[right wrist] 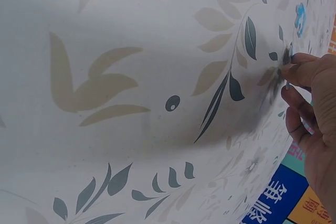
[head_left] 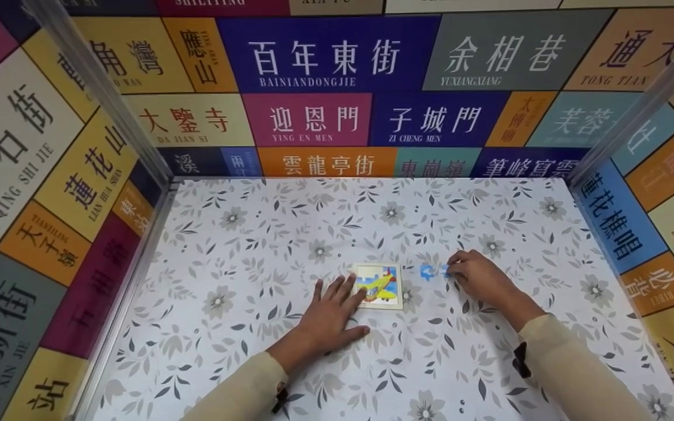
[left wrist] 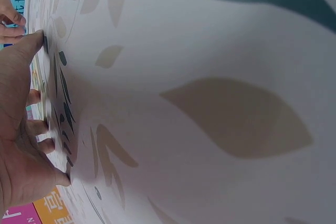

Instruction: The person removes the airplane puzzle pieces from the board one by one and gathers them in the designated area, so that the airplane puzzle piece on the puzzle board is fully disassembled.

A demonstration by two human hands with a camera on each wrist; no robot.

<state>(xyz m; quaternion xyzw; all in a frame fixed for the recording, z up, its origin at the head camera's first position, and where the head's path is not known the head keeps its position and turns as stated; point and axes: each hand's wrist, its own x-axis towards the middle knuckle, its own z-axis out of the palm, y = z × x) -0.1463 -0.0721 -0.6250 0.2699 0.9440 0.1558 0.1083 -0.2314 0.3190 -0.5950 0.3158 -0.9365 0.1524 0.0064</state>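
Note:
A small square jigsaw puzzle (head_left: 385, 287) in a pale frame, showing a yellow airplane on blue, lies on the patterned tabletop. My left hand (head_left: 328, 321) spreads its fingers at the puzzle's left side, fingertips touching its edge. To the right of the puzzle, a loose blue puzzle piece (head_left: 428, 272) lies flat; the right wrist view also catches this loose piece (right wrist: 300, 19). My right hand (head_left: 483, 282) pinches another blue puzzle piece (head_left: 446, 270) between thumb and fingertips, low at the table surface. The fingers mostly hide that second piece.
The white tabletop (head_left: 290, 222) has a grey leaf and flower print. Upright panels with coloured blocks of lettering, such as the back panel (head_left: 337, 52), the left panel (head_left: 15, 193) and the right panel (head_left: 659, 193), border it on three sides.

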